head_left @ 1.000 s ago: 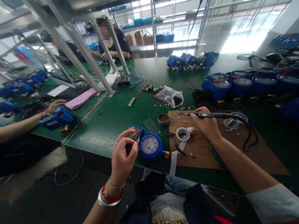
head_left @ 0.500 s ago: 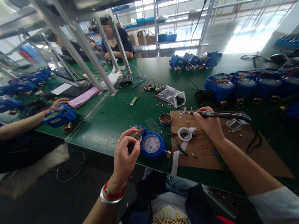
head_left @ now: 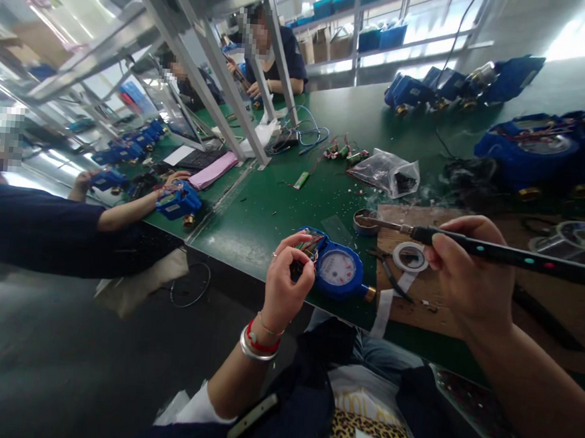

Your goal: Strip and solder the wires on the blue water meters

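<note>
A blue water meter (head_left: 339,272) with a white dial lies at the near edge of the green table (head_left: 273,204). My left hand (head_left: 285,285) pinches the wires and small circuit board at the meter's left side. My right hand (head_left: 469,278) grips a black soldering iron (head_left: 495,252). Its metal tip reaches left over a small round tin (head_left: 363,220), and faint smoke rises there. A roll of white tape (head_left: 409,257) and pliers (head_left: 393,279) lie on the brown board (head_left: 467,304) between my hands.
Many blue meters (head_left: 528,145) stand at the right and back. A clear plastic bag (head_left: 388,174), loose parts and cables lie mid-table. At the left a co-worker's hands (head_left: 175,179) hold a meter; two more people sit at the far end behind a slanted metal frame (head_left: 217,73).
The view has swung right and closer. My right hand has brought the soldering iron's tip left to the small tin. My left hand stays pinched at the meter's wires.
</note>
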`<control>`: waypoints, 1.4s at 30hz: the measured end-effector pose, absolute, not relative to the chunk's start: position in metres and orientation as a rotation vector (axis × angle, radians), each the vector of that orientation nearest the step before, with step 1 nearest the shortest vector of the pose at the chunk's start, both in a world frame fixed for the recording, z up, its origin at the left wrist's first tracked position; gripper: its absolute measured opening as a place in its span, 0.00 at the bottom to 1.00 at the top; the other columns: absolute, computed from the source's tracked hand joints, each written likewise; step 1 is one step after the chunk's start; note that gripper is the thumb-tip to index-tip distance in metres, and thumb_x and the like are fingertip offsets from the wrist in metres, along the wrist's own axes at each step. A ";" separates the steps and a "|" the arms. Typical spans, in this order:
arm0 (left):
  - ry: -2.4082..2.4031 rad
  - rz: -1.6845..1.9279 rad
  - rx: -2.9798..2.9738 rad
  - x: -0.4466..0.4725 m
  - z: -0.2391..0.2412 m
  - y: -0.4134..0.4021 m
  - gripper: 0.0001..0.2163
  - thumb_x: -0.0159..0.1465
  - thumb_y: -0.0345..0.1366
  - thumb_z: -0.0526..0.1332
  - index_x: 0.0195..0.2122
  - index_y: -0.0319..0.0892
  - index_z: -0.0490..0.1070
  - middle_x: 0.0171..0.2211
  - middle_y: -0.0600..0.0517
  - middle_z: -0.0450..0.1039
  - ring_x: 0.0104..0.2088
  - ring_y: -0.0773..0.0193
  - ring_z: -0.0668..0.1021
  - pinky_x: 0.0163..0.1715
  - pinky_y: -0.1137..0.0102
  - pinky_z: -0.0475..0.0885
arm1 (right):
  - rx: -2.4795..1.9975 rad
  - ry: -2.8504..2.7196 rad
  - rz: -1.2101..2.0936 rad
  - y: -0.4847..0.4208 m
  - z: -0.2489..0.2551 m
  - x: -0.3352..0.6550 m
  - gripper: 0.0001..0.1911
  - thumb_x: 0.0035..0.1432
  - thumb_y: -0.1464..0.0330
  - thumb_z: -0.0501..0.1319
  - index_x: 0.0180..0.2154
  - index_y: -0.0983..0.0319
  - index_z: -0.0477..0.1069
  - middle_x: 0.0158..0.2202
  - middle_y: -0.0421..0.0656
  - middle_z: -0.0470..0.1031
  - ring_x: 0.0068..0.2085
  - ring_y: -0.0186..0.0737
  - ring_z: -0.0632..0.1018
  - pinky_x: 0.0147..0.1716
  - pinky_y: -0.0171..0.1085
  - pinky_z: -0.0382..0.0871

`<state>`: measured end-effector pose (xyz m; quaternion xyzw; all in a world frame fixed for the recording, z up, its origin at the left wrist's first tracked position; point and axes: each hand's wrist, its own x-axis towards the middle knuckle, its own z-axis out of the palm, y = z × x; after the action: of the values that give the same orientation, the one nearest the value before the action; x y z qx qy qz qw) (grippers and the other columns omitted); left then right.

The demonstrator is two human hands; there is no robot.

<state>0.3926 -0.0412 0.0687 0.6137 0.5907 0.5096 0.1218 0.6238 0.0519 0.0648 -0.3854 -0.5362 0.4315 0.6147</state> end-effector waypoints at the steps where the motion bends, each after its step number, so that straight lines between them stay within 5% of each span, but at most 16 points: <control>1: 1.719 1.495 1.790 0.393 0.068 -0.041 0.05 0.62 0.25 0.56 0.31 0.42 0.64 0.51 0.45 0.69 0.57 0.57 0.70 0.57 0.55 0.67 | -0.876 -1.238 1.010 0.048 0.065 0.621 0.08 0.53 0.64 0.66 0.32 0.55 0.67 0.22 0.37 0.65 0.20 0.37 0.67 0.17 0.37 0.59; 14: 1.758 1.502 1.911 0.395 0.063 -0.039 0.05 0.60 0.25 0.57 0.31 0.42 0.64 0.49 0.46 0.70 0.59 0.55 0.68 0.58 0.51 0.65 | -0.851 -1.433 0.995 0.029 0.056 0.608 0.10 0.54 0.64 0.66 0.35 0.56 0.66 0.30 0.39 0.69 0.24 0.34 0.69 0.20 0.35 0.64; 42: 1.897 1.534 1.886 0.406 0.057 -0.033 0.06 0.60 0.24 0.57 0.31 0.42 0.64 0.46 0.47 0.69 0.59 0.53 0.68 0.56 0.49 0.67 | -0.727 -1.522 1.033 0.030 0.045 0.602 0.09 0.51 0.67 0.68 0.32 0.56 0.68 0.27 0.40 0.70 0.23 0.34 0.70 0.16 0.33 0.63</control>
<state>0.4059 -0.0329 0.0568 0.6113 0.6151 0.4971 0.0290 0.6019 0.0305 0.0453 -0.3071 -0.6429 0.4363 0.5496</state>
